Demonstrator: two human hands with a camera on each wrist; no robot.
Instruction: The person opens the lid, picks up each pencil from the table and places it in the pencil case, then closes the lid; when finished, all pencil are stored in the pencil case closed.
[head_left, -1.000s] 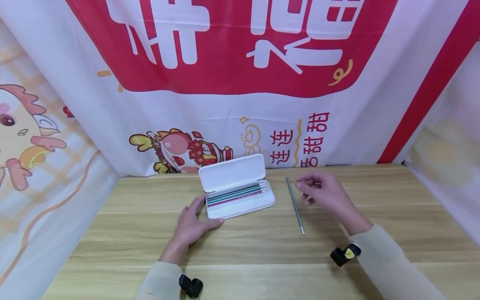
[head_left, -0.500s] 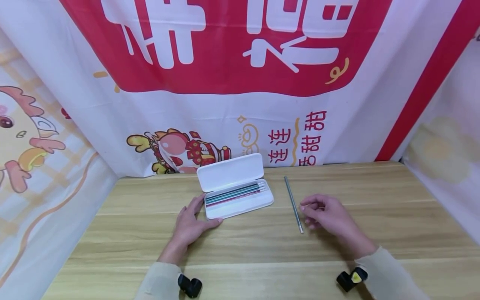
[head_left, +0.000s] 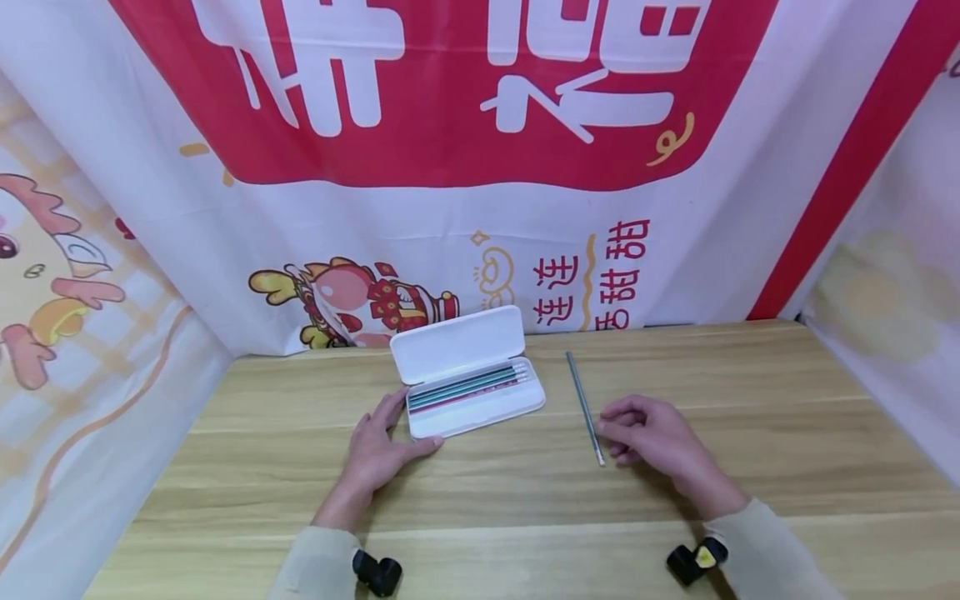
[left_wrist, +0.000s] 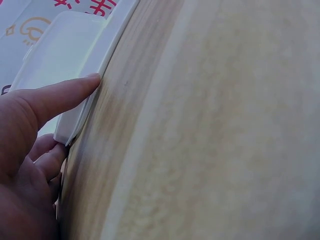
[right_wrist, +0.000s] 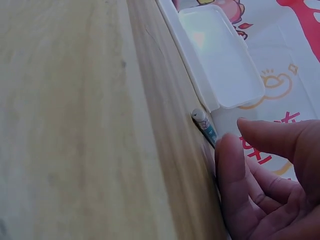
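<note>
A white pencil case [head_left: 491,412] lies with its lid [head_left: 459,346] raised in the head view; several pencils [head_left: 468,387], teal and one red, lie inside along its back. My left hand [head_left: 377,452] holds the case's left end, thumb [left_wrist: 65,97] along the front edge and fingers by the far corner. To the right of the case, a single teal pencil [head_left: 579,390] with a white eraser end lies on the table. Beside that eraser end, my right hand [head_left: 654,435] has loosely bent fingers. In the right wrist view, a gap shows between thumb and index finger [right_wrist: 232,167].
The wood-grain table [head_left: 525,508] reaches back to a printed white and red cloth [head_left: 450,158]. Cloth also hangs at the left and right sides. A black wrist camera [head_left: 378,573] sits on each sleeve.
My right hand has moved nearer to me, from beside the pencil's upper part to beside its eraser end. The left hand stays on the case. The head view has shifted slightly.
</note>
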